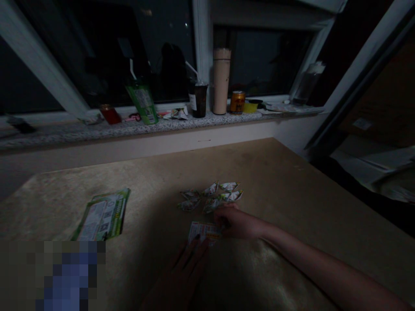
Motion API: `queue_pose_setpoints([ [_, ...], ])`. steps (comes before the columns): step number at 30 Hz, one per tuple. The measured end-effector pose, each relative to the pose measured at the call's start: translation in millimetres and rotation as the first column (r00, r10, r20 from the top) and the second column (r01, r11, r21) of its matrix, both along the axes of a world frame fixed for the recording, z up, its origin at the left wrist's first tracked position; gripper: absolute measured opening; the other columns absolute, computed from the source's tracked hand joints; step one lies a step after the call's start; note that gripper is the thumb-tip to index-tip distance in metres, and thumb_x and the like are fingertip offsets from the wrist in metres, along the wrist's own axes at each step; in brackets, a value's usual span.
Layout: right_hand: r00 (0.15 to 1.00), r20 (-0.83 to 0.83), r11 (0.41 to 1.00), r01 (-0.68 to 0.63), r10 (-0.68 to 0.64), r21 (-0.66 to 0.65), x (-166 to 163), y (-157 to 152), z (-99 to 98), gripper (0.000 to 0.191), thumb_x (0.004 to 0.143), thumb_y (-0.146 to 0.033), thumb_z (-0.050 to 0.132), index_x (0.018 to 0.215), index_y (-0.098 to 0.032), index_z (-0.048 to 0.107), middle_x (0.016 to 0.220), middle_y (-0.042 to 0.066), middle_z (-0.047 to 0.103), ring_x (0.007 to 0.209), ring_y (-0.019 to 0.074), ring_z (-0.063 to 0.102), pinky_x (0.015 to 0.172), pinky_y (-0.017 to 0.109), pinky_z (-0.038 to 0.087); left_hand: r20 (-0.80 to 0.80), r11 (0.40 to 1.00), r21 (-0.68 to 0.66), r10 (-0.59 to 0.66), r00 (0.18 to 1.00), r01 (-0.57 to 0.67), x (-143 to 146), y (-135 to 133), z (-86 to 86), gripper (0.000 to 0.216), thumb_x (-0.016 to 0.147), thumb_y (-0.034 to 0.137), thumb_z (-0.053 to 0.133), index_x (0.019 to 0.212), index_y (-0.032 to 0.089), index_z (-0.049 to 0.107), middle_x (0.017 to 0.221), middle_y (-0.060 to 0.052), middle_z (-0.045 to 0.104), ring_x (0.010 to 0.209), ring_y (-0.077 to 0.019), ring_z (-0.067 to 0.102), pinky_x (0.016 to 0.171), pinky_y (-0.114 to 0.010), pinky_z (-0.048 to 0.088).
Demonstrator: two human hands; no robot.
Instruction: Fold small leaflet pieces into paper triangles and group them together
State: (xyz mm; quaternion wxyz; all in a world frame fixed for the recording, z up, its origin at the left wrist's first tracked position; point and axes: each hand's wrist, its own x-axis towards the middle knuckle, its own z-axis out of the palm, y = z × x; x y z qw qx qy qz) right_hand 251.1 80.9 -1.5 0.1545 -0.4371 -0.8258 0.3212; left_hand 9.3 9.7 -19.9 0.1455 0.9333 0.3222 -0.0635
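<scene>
A small printed paper square [203, 232] lies flat on the tan table [292, 194]. My right hand [234, 222] reaches in from the lower right and pinches the square's right edge. In deep shadow below it, my left hand [187, 264] lies with its fingers stretched out, their tips resting at the square's near edge. Just beyond the hands sits a cluster of several small folded paper pieces [212, 196].
A stack of green printed leaflets [104, 215] lies on the table's left. On the stone windowsill [65, 131] stand a green packet [142, 103], a dark cup with a straw [198, 99], a tall pale flask [221, 80], an orange can [237, 102] and a red jar [110, 114].
</scene>
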Motion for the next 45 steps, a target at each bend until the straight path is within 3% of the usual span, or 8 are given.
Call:
queue_pose_setpoints([
  [7,0.998,-0.033,0.999,-0.049,0.048,-0.010,4,2,0.6,0.018,0.062,-0.001,0.063,0.072,-0.016,0.060,0.073,-0.003,0.058,0.074,0.0133,0.051,0.076,0.026,0.035,-0.037,0.999,-0.029,0.021,0.999,-0.022,2,-2,6.2,0.076,0.084,0.030,0.053,0.150,0.017,0.017,0.153,-0.007,0.011,0.139,-0.0320,0.012,0.109,-0.052,0.024],
  [12,0.998,-0.054,0.999,-0.045,0.044,-0.014,5,2,-0.9,0.019,0.061,0.000,0.064,0.071,-0.016,0.061,0.073,-0.003,0.058,0.072,0.0130,0.052,0.074,0.025,0.037,0.044,0.998,0.054,0.017,0.999,-0.019,1,-5,14.1,0.078,0.085,0.032,0.054,0.150,0.016,0.014,0.153,-0.010,0.016,0.139,-0.0313,0.016,0.109,-0.048,0.027],
  [19,0.993,-0.099,0.995,-0.077,0.069,-0.071,7,8,-4.0,0.023,0.060,0.003,0.065,0.076,-0.013,0.066,0.070,-0.003,0.060,0.062,0.0103,0.052,0.055,0.019,0.038,0.050,0.986,0.160,-0.046,0.998,0.038,-7,0,-21.4,0.093,0.081,0.051,0.061,0.151,0.016,0.009,0.152,-0.012,0.016,0.138,-0.0351,0.018,0.107,-0.051,0.029],
  [24,0.987,-0.121,0.993,-0.112,0.106,-0.045,10,7,-3.5,0.026,0.064,0.002,0.065,0.084,-0.015,0.068,0.080,-0.001,0.064,0.070,0.0120,0.057,0.065,0.022,0.043,0.095,0.979,0.198,-0.072,0.993,0.052,-11,1,-24.2,0.094,0.084,0.054,0.057,0.151,0.016,0.003,0.152,-0.011,0.017,0.138,-0.0331,0.022,0.109,-0.047,0.026],
  [28,0.982,-0.124,0.988,-0.132,0.142,0.083,13,-1,-3.1,0.029,0.067,0.001,0.066,0.089,-0.018,0.069,0.091,0.001,0.065,0.094,0.0178,0.058,0.091,0.034,0.035,0.154,0.978,0.208,-0.063,0.986,0.030,-11,2,-9.8,0.084,0.083,0.038,0.061,0.151,0.019,0.013,0.152,-0.008,0.023,0.136,-0.0315,0.028,0.109,-0.045,0.029],
  [34,0.988,-0.064,0.946,-0.117,0.143,0.302,9,-13,-7.3,0.018,0.076,-0.026,0.073,0.091,-0.019,0.067,0.099,0.005,0.064,0.097,0.0196,0.055,0.090,0.036,0.036,0.185,0.978,0.191,0.043,0.982,-0.079,-6,3,6.9,0.058,0.086,0.023,0.054,0.142,0.023,0.037,0.144,-0.004,0.043,0.127,-0.0242,0.045,0.104,-0.038,0.038],
  [39,0.958,0.038,0.837,-0.267,0.284,0.477,-2,-20,-8.2,0.023,0.091,-0.020,0.053,0.114,-0.020,0.059,0.119,0.005,0.062,0.117,0.0187,0.048,0.101,0.037,0.033,0.227,0.974,0.193,0.074,0.971,-0.119,-7,5,2.1,0.052,0.089,0.025,0.053,0.139,0.025,0.040,0.141,-0.004,0.047,0.125,-0.0235,0.048,0.103,-0.037,0.040],
  [45,0.946,0.178,0.736,-0.324,0.272,0.594,-7,-21,-13.0,0.023,0.094,-0.027,0.050,0.114,-0.018,0.058,0.116,0.007,0.065,0.116,0.0203,0.051,0.102,0.039,0.036,0.293,0.960,0.187,0.147,0.945,-0.207,-9,6,-3.1,0.044,0.091,0.023,0.049,0.135,0.025,0.046,0.135,-0.004,0.054,0.117,-0.0212,0.055,0.098,-0.033,0.046],
])
